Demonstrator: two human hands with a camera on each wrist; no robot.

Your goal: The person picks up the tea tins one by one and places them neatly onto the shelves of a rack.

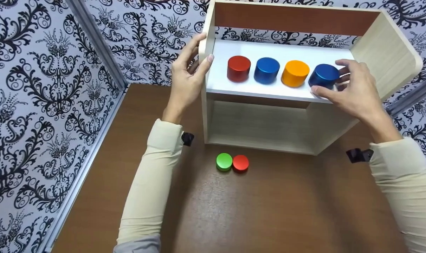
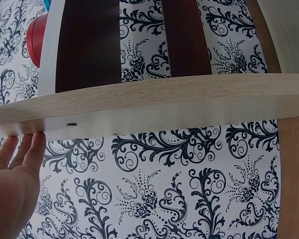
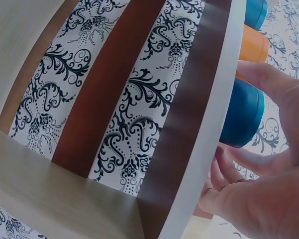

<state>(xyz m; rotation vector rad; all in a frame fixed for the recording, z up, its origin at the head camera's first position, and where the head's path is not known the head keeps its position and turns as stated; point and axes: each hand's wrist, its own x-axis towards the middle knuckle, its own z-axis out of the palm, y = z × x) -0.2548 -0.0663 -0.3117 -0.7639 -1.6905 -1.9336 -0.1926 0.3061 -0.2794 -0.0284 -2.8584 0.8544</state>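
Observation:
On the white upper shelf board (image 1: 269, 49), a red cylinder (image 1: 238, 69), a blue cylinder (image 1: 266, 71), an orange cylinder (image 1: 295, 73) and a darker blue cylinder (image 1: 324, 75) form a row. My right hand (image 1: 357, 88) holds the darker blue cylinder at the right end, thumb at its front and fingers around its far side. In the right wrist view that cylinder (image 3: 243, 113) stands between thumb and fingers. My left hand (image 1: 188, 75) grips the left side panel (image 1: 206, 45); its fingertips press the panel's outer face in the left wrist view.
A green cylinder (image 1: 224, 162) and a red cylinder (image 1: 240, 163) stand side by side on the brown table (image 1: 269, 211), before the wooden shelf unit. Its lower compartment (image 1: 258, 123) lies under the white board. Patterned walls (image 1: 51, 88) rise behind and left.

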